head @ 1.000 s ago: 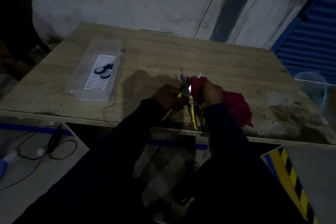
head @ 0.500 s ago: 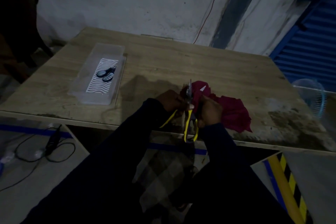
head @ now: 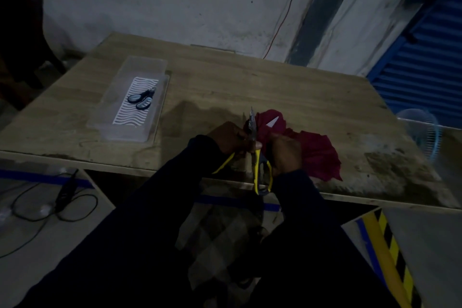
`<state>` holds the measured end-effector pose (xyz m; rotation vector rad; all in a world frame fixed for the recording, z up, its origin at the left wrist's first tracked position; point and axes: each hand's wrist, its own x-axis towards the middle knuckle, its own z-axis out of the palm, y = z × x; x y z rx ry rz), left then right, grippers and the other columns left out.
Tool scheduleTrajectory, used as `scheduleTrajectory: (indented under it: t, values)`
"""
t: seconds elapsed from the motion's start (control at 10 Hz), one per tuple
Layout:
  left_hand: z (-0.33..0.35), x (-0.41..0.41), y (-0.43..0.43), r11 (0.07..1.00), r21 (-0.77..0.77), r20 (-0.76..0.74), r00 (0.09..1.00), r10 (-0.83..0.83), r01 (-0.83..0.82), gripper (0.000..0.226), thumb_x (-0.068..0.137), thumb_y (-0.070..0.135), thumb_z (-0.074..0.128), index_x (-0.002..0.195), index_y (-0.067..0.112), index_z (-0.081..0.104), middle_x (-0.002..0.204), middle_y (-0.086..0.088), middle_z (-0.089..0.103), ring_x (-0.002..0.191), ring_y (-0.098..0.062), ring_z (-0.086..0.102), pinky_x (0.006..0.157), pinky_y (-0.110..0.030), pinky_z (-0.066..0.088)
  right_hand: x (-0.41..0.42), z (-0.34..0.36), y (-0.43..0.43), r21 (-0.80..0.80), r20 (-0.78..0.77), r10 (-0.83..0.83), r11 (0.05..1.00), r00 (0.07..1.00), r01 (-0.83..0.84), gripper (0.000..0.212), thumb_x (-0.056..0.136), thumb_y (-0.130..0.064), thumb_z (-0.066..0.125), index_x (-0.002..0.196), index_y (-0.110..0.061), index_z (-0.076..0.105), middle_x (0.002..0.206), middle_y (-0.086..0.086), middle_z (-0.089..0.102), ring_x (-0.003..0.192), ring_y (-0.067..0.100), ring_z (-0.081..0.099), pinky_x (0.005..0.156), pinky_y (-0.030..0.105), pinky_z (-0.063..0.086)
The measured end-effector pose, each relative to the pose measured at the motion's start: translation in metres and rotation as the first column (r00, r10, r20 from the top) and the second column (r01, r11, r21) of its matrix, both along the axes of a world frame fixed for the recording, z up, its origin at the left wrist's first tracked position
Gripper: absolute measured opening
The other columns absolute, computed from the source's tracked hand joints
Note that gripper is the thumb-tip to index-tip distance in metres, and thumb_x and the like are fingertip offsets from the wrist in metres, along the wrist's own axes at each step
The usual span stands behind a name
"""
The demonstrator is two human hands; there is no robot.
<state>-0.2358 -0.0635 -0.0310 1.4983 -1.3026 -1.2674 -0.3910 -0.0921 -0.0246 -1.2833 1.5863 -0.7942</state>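
At the near edge of the table (head: 250, 75), your left hand (head: 228, 139) clamps its fingers on the yellow scissors (head: 256, 170), whose blade points to 12 o'clock. Your right hand (head: 286, 152) grips the red cloth (head: 317, 152), touching the blade. Far at 10 o'clock, a clear tray (head: 117, 117) holds small scissors (head: 140, 99).

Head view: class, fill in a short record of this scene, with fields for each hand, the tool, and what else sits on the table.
Left hand: grips the yellow-handled scissors near the pivot
Right hand: holds the red cloth bunched against the blades
Tool: blades point away, handles spread over the near edge of the table
Elsewhere: dark-handled scissors in a clear tray, to the left
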Motion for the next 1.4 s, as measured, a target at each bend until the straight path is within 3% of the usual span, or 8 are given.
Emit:
scheduleTrajectory:
  t: [0.3,0.4,0.6,0.8,0.9,1.1,1.2,1.4]
  values:
    - [-0.002,-0.006,-0.001,0.999,-0.046,0.040,0.999,0.017,-0.015,0.033,0.077,0.032,0.085,0.049,0.020,0.071,0.056,-0.012,0.064,0.054,-0.019,0.061,0.058,-0.027,0.049,0.001,0.009,-0.012,0.142,0.384,-0.246,0.968,0.890,0.206,0.013,0.092,-0.018,0.055,0.081,-0.014,0.060,0.055,-0.008,0.068,0.058,0.012,0.064,0.052,0.021,0.053]
    - [-0.005,-0.006,-0.002,0.999,-0.054,0.051,0.999,0.011,-0.008,0.026,0.075,0.034,0.086,0.055,0.021,0.076,0.061,-0.017,0.067,0.060,-0.020,0.062,0.066,-0.034,0.049,-0.005,-0.006,-0.033,0.097,0.209,-0.162,0.985,0.965,0.144,0.019,0.075,-0.033,0.070,0.092,-0.024,0.072,0.094,0.004,0.074,0.087,0.025,0.072,0.069,0.026,0.054]
    - [-0.007,-0.007,-0.004,0.999,-0.017,-0.001,0.999,0.051,-0.051,0.029,0.075,0.031,0.087,0.054,0.015,0.074,0.055,-0.013,0.064,0.056,-0.022,0.061,0.064,-0.033,0.051,-0.011,0.009,-0.018,0.107,0.245,-0.089,0.992,0.965,0.065,0.033,0.093,-0.014,0.056,0.122,0.002,0.061,0.078,0.000,0.059,0.074,0.021,0.065,0.045,0.013,0.050]
    - [-0.012,-0.005,-0.005,0.999,-0.028,-0.013,1.000,0.019,-0.020,0.036,0.075,0.031,0.086,0.046,0.019,0.069,0.049,-0.005,0.061,0.053,-0.020,0.057,0.062,-0.031,0.047,-0.010,0.011,-0.007,0.134,0.180,-0.080,0.989,0.980,0.056,0.033,0.094,-0.012,0.053,0.123,0.003,0.060,0.075,-0.001,0.056,0.071,0.018,0.057,0.064,0.026,0.052]
    - [-0.012,-0.006,-0.008,0.997,-0.043,-0.016,0.997,0.070,-0.071,0.030,0.073,0.034,0.088,0.057,0.012,0.076,0.053,-0.008,0.065,0.052,-0.020,0.059,0.062,-0.031,0.046,-0.003,0.025,-0.014,0.154,0.284,-0.111,0.986,0.952,0.069,0.038,0.096,-0.007,0.046,0.132,0.006,0.051,0.086,0.003,0.057,0.063,0.012,0.055,0.040,0.016,0.048]
    - [-0.011,-0.007,-0.009,0.996,-0.061,0.037,0.997,0.072,-0.069,0.035,0.078,0.034,0.084,0.063,0.005,0.076,0.054,-0.007,0.066,0.056,-0.015,0.062,0.063,-0.025,0.045,0.004,0.006,-0.042,0.237,0.539,-0.275,0.957,0.796,0.170,0.033,0.073,-0.016,0.075,0.103,-0.002,0.071,0.092,0.015,0.075,0.075,0.027,0.074,0.063,0.038,0.058]
    - [-0.014,-0.007,-0.009,0.997,-0.052,0.031,0.997,0.065,-0.064,0.041,0.076,0.037,0.085,0.058,0.002,0.073,0.055,-0.015,0.065,0.054,-0.019,0.061,0.062,-0.027,0.048,0.006,0.017,-0.026,0.089,0.383,-0.185,0.983,0.905,0.164,0.009,0.097,-0.018,0.050,0.097,-0.014,0.059,0.093,0.006,0.064,0.073,0.015,0.063,0.068,0.027,0.056]
    - [-0.018,-0.003,-0.011,0.998,-0.040,-0.011,0.999,0.053,-0.053,0.037,0.074,0.033,0.087,0.057,0.004,0.071,0.054,-0.015,0.063,0.055,-0.022,0.059,0.060,-0.031,0.048,-0.003,0.017,0.002,-0.018,-0.213,0.136,0.990,0.968,-0.143,0.050,0.078,-0.041,0.044,0.117,-0.020,0.068,0.113,0.009,0.070,0.109,0.030,0.063,0.087,0.032,0.045]
